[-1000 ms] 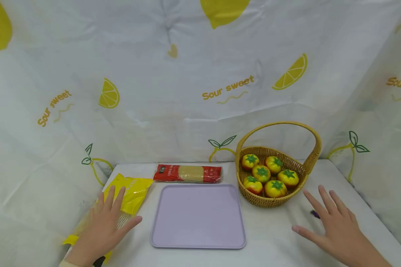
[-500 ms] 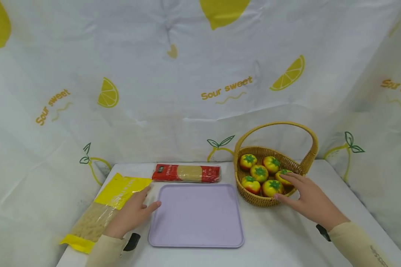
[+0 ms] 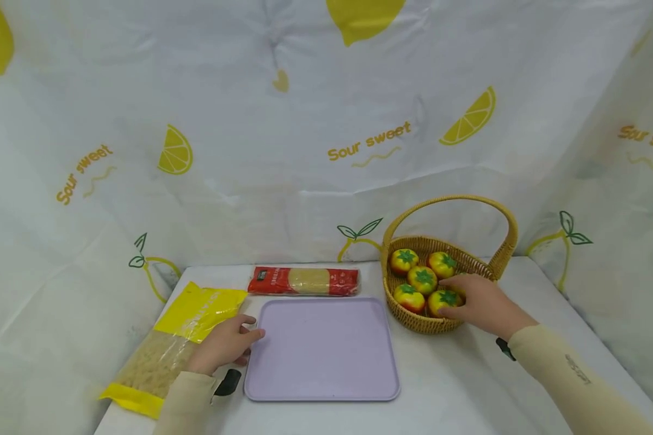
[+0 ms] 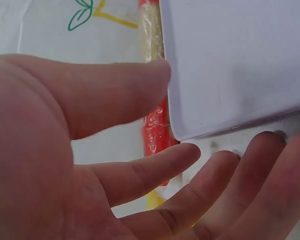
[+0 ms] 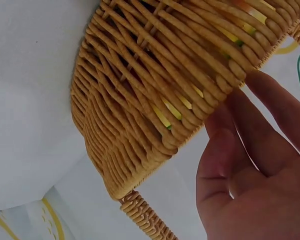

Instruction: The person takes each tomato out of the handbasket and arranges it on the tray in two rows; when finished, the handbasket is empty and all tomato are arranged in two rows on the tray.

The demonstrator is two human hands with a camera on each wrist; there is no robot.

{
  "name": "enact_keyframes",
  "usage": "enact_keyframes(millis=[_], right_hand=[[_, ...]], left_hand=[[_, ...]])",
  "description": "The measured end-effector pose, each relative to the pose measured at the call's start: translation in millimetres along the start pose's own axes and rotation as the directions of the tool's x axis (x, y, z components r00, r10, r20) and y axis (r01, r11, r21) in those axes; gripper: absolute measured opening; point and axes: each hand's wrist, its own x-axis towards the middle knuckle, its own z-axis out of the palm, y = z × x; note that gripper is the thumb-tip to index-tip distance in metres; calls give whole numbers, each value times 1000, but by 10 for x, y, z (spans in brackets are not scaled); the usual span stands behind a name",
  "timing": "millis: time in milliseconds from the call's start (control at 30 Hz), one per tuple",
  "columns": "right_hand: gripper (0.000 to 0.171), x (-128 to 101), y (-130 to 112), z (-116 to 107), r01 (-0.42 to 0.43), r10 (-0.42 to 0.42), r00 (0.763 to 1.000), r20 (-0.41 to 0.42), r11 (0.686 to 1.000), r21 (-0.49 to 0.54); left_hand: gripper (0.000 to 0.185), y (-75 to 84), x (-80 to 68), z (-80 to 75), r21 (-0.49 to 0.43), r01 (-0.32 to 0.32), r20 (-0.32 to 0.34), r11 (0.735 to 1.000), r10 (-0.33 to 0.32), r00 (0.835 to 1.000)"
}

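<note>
A wicker basket (image 3: 413, 323) with a hoop handle stands at the back right and holds several yellow-red tomatoes. My right hand (image 3: 450, 299) reaches over its near rim. The fingers rest on the front tomato (image 3: 439, 300) and cover another. In the right wrist view the fingers (image 5: 270, 105) pass over the woven wall (image 5: 155, 90), loosely extended, with the thumb outside. My left hand (image 3: 250, 338) lies at the left edge of the lilac tray (image 3: 321, 350). Its thumb (image 4: 140, 85) touches the tray edge (image 4: 240, 60), and its fingers are relaxed.
A red noodle packet (image 3: 305, 281) lies behind the tray. A yellow bag of pasta (image 3: 179, 338) lies at the front left beside my left hand. A lemon-print cloth covers the table and hangs as walls behind and at both sides.
My right hand came from the bare table at the right up to the basket and onto the tomatoes. My left hand slid off the yellow bag to the tray's left edge.
</note>
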Motion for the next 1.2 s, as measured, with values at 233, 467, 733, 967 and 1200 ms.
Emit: enact_keyframes(millis=[233, 467, 733, 967, 1200], right_hand=[[60, 99, 5, 46, 12, -11, 1000, 22, 999, -36], [54, 146, 10, 53, 15, -13, 999, 35, 998, -63], [58, 137, 31, 47, -25, 27, 998, 52, 999, -41], [70, 144, -102, -56, 6, -6, 1000, 0, 1000, -30], [76, 116, -374, -133, 8, -8, 997, -73, 1000, 5]], left_hand=[[47, 9, 28, 20, -42, 20, 19, 999, -19, 1000], [48, -26, 49, 14, -82, 18, 26, 996, -16, 1000], [56, -34, 63, -1, -119, 28, 64, 992, -20, 998], [62, -66, 85, -4, -112, 52, 78, 992, -44, 996], [66, -102, 164, 0, -138, 49, 92, 989, -37, 995]])
